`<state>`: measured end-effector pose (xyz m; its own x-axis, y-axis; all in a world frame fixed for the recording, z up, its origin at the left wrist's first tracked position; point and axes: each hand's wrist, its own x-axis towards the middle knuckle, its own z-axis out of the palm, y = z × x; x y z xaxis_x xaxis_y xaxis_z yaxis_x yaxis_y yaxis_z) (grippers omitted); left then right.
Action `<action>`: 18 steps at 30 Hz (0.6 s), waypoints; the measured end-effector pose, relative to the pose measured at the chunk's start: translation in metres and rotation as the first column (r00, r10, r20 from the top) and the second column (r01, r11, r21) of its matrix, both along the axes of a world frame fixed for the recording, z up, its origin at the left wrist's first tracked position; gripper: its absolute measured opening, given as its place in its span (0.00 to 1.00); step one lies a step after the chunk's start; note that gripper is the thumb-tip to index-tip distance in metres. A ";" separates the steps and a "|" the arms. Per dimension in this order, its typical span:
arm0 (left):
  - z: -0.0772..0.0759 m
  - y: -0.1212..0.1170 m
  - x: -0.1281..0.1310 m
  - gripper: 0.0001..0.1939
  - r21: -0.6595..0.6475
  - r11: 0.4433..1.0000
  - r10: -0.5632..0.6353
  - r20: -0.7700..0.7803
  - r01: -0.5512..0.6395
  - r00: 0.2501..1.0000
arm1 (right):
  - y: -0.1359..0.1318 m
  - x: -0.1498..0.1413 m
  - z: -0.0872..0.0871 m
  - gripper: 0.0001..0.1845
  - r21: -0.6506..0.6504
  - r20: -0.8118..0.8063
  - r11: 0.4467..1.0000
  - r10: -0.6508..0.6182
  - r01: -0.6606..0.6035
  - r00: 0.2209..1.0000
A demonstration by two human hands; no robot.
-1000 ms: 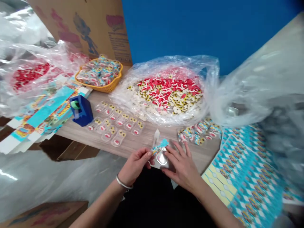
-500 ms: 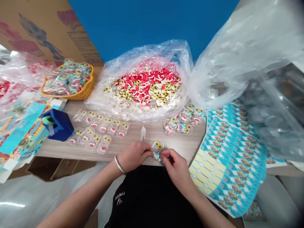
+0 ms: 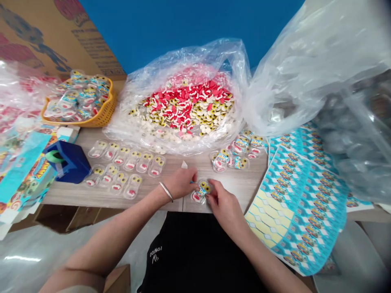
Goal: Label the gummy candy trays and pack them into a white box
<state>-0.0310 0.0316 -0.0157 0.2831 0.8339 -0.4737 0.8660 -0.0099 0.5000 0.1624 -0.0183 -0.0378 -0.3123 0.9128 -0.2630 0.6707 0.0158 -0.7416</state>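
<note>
In front of me at the table's near edge lies a small clear blister pack (image 3: 198,197) with two yellow eye-shaped gummies and a red-and-white mouth piece. A blue patterned sticker crosses its middle. My left hand (image 3: 182,184) is at the pack's upper left, its fingers curled in a pinch by the sticker's end; a bit of blue shows at the fingertips. My right hand (image 3: 224,202) grips the pack's right edge between thumb and fingers. Left of my hands, several unstickered blister packs (image 3: 132,186) lie in two rows.
A plastic bag of loose gummies (image 3: 189,108) stands behind. At right are stickered packs (image 3: 221,159) and sticker sheets (image 3: 282,201). At left are a blue tape dispenser (image 3: 69,162), a yellow basket (image 3: 105,112) of packs and printed cartons (image 3: 23,162). A white paper tip (image 3: 184,164) lies beyond my left hand.
The sticker, held between both hands before, now lies across the pack's middle. My left hand has risen slightly away from me; my right hand has shifted onto the pack's right edge. The view has shifted slightly.
</note>
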 end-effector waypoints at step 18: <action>-0.025 -0.170 0.019 0.23 -0.720 0.222 0.912 0.392 -0.657 -0.122 | -0.012 -0.026 0.022 0.17 -0.025 0.093 0.873 0.487 -0.487 0.868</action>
<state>-0.0119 -0.1388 -0.0408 -0.2305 0.6068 -0.7607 -0.4710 0.6144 0.6329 0.1362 -0.0301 -0.0157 -0.6911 0.6512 -0.3135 0.6440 0.3580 -0.6761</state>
